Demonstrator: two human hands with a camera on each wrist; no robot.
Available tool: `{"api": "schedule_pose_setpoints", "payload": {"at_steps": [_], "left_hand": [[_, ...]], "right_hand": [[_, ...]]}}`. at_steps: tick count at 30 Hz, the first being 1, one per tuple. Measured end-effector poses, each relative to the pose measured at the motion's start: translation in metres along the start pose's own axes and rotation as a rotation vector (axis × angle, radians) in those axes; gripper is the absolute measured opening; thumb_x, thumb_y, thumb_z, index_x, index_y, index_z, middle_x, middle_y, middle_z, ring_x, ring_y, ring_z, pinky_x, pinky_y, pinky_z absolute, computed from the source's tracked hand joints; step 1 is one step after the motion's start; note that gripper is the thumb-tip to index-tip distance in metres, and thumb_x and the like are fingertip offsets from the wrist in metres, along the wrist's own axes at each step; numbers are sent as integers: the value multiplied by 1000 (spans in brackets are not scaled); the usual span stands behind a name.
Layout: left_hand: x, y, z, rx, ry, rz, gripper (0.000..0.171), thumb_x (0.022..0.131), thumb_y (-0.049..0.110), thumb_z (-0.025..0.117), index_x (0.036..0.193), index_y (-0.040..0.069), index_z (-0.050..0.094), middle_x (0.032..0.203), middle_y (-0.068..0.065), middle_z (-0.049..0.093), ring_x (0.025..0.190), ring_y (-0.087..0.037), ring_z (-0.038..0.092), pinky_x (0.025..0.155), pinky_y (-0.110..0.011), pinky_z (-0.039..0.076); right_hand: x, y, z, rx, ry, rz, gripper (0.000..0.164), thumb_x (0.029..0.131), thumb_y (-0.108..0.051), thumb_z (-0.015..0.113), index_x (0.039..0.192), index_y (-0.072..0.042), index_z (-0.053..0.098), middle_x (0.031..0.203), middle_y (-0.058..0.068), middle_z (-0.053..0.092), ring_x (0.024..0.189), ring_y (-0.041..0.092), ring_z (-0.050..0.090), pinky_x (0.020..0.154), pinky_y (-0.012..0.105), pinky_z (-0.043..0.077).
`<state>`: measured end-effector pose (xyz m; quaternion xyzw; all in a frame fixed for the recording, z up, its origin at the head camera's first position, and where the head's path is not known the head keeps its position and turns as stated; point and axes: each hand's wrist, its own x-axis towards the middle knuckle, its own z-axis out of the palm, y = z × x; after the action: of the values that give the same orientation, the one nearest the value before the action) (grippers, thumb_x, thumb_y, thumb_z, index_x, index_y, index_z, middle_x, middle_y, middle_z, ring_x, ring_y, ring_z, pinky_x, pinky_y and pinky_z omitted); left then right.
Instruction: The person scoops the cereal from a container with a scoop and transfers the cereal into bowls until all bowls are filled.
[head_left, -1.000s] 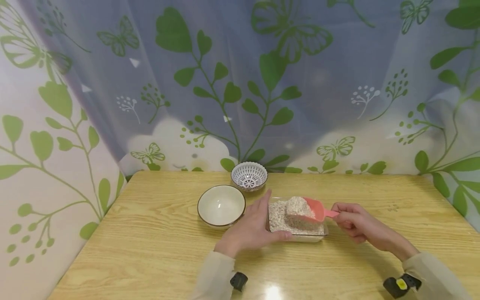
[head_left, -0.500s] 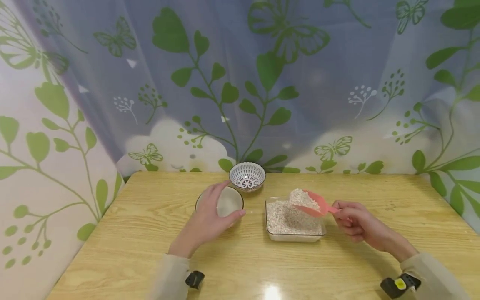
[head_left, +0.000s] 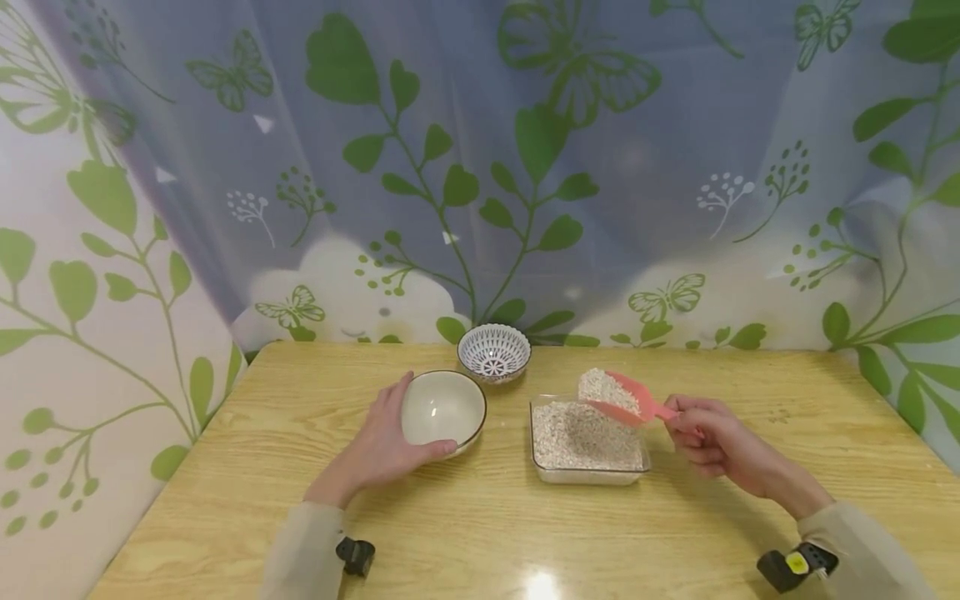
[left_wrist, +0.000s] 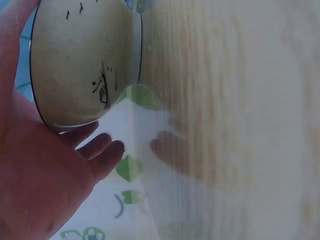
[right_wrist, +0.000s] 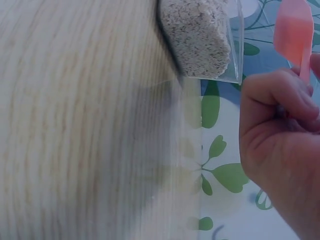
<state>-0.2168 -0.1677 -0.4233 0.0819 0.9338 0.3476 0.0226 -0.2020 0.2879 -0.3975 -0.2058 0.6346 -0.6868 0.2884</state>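
A cream bowl with a dark rim stands on the table left of centre. My left hand wraps its left side, the thumb along the near rim and the fingers at the far left. The left wrist view shows the bowl's outer wall between thumb and fingers. With my right hand I grip the handle of a pink scoop, heaped with oat flakes. The scoop is raised over the far part of a rectangular glass container, which holds more flakes.
A small patterned bowl sits behind the cream bowl, near the table's back edge. The wooden table ends at a leaf-and-butterfly curtain. A similar printed cloth hangs along the left.
My left hand has left the glass container, crossed above the cream bowl and come round its left side. The loaded scoop has risen slightly from the flakes.
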Motion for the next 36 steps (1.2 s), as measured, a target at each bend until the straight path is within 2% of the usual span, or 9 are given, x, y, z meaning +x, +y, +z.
{"api": "schedule_pose_setpoints", "payload": {"at_steps": [5, 9, 14, 20, 26, 36], "left_hand": [[4, -3, 0, -37, -36, 6, 134, 67, 61, 88, 165, 9, 12, 156, -24, 36, 135, -44, 51, 110, -64, 45], [4, -2, 0, -49, -38, 13, 134, 66, 59, 90, 164, 8, 14, 155, -24, 37, 134, -44, 51, 110, -65, 45], [3, 1, 4, -94, -42, 16, 135, 63, 56, 93, 164, 9, 16, 156, -22, 37, 134, -42, 51, 111, -64, 44], [0, 3, 10, -193, -62, 6, 138, 61, 50, 96, 165, 12, 13, 161, -21, 32, 137, -41, 50, 114, -64, 40], [-2, 0, 11, -286, -91, -19, 140, 61, 42, 98, 165, 16, 8, 157, -25, 41, 135, -42, 52, 114, -65, 40], [1, 4, 12, -339, -120, -17, 137, 61, 39, 98, 165, 18, 11, 154, -21, 44, 133, -37, 54, 115, -63, 40]], "right_hand": [[2, -3, 0, -18, 6, -12, 26, 109, -10, 30, 84, -13, 38, 64, 5, 20, 49, 18, 10, 45, 43, 3], [2, -6, 1, -24, 26, -15, 25, 108, -8, 30, 85, -14, 39, 64, 5, 19, 49, 18, 10, 45, 43, 3], [4, -8, 4, -14, 24, -17, 25, 107, -6, 29, 86, -15, 40, 63, 5, 17, 49, 18, 10, 46, 42, 3], [9, -10, 8, -31, 28, -33, 24, 108, -9, 32, 86, -14, 40, 63, 5, 19, 50, 19, 10, 45, 42, 3], [15, -15, 13, -56, 22, -42, 25, 109, -10, 33, 84, -13, 38, 64, 6, 19, 49, 19, 10, 44, 41, 5], [26, -24, 25, -131, 54, -53, 24, 109, -13, 38, 86, -14, 43, 63, 4, 19, 48, 19, 9, 42, 40, 5]]}}
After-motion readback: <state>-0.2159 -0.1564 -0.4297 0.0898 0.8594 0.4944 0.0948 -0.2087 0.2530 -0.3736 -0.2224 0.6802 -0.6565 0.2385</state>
